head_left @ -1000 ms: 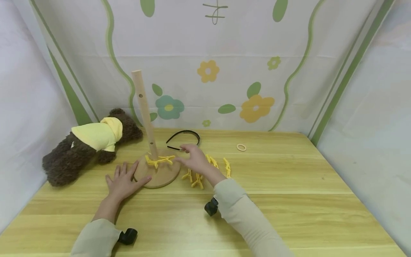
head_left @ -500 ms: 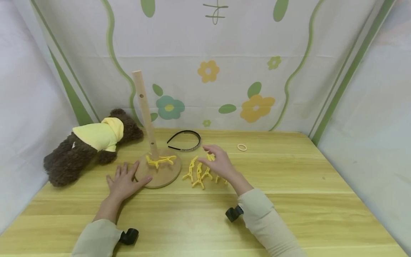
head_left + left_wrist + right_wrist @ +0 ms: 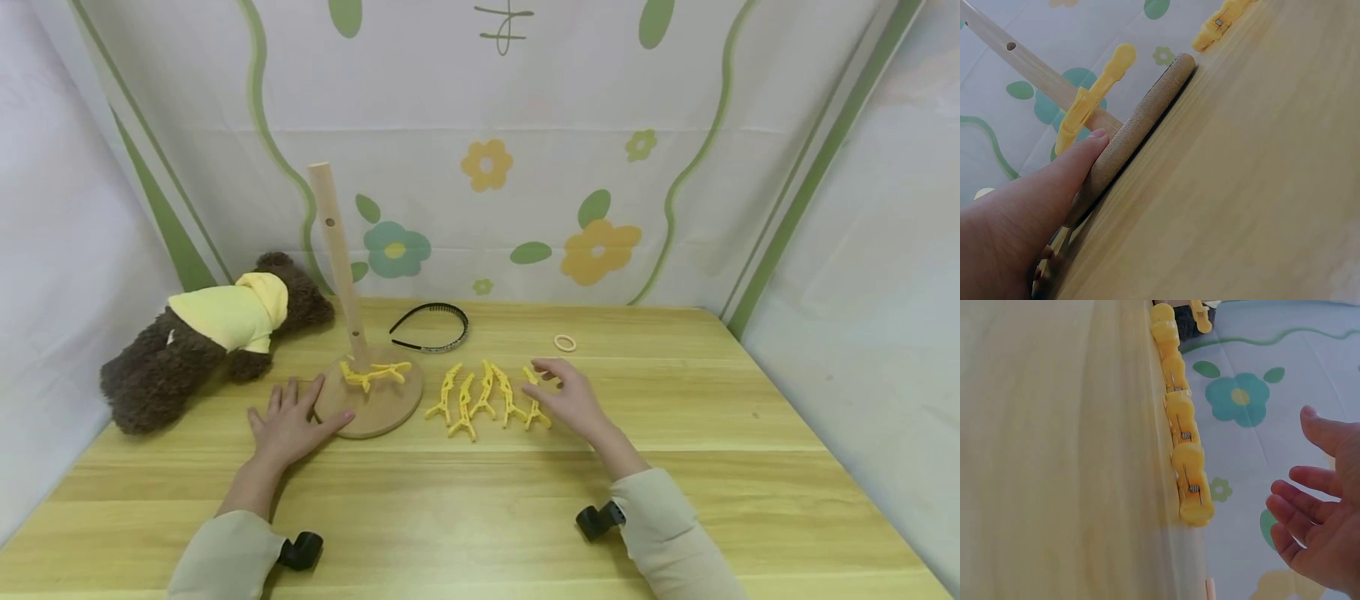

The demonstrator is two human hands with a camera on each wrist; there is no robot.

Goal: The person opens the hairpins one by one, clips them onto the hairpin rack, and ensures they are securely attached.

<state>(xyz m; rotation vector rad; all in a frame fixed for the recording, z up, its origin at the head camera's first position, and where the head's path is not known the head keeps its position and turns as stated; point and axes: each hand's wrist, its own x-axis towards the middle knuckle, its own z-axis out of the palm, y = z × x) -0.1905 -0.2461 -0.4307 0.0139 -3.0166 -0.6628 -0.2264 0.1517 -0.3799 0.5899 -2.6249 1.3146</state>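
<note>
A wooden post (image 3: 341, 267) stands on a round base (image 3: 378, 421). My left hand (image 3: 288, 427) lies at the left edge of the base, fingers spread on the table, thumb (image 3: 1079, 159) on the base's rim. A yellow alligator hair clip (image 3: 375, 374) is on the base against the foot of the post; the post partly hides it. Right of the base several more yellow hair clips (image 3: 464, 408) lie in a row. Beside and just above the rightmost hair clip (image 3: 536, 408) is my right hand (image 3: 572, 403), fingers loosely bent and holding nothing, as the right wrist view also shows.
A brown teddy bear (image 3: 228, 317) in a yellow hoodie lies left of the post. Behind the clips is a black headband (image 3: 457, 335), and farther right a small beige ring (image 3: 565, 343). Printed cloth (image 3: 435, 108) walls in the wooden table (image 3: 675, 375).
My right hand has moved right, away from the base and across the row of hair clips, uncovering them. My left hand has stayed in place on the base's edge.
</note>
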